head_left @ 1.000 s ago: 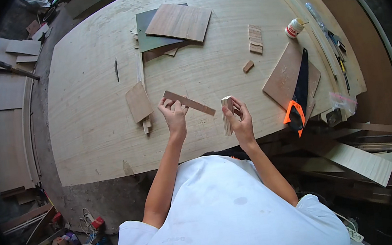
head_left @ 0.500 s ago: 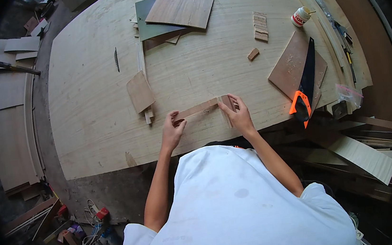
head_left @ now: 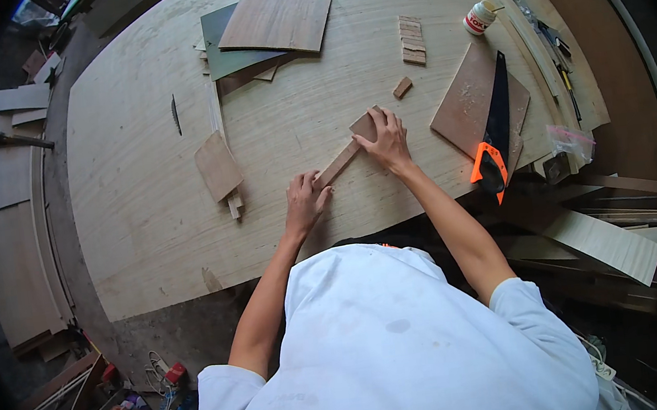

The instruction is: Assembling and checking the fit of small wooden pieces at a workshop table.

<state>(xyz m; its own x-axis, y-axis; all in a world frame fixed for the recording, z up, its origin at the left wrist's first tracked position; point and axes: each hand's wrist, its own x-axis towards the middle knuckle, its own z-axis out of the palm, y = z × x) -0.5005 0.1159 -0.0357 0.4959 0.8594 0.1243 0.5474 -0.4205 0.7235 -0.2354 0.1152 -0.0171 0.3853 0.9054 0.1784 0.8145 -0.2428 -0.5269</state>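
Observation:
A narrow wooden strip (head_left: pixel 338 165) lies at a slant over the worktable, its near-left end in the grip of my left hand (head_left: pixel 306 202). At the strip's far end, my right hand (head_left: pixel 386 143) is closed round a small flat piece of wood (head_left: pixel 363 127), thumb on the near side and fingers over the far edge. The piece meets the strip there; my fingers partly hide the contact. Just beyond my right hand rests a small wooden block (head_left: pixel 402 87). Farther off lies a row of short wood pieces (head_left: pixel 411 39).
On the right, a handsaw with an orange handle (head_left: pixel 490 168) lies over a brown board (head_left: pixel 458 103), with a white bottle (head_left: pixel 479 19) behind. Stacked panels (head_left: pixel 276 22) sit at the back. Left of my hands is a wood piece (head_left: pixel 218 166) on thin strips. A thin blade (head_left: pixel 175 115) lies farther left.
Both hands have turned the strip from nearly level to a steeper slant. My right hand has moved away from me with the flat piece, now lying flatter. The view has shifted slightly.

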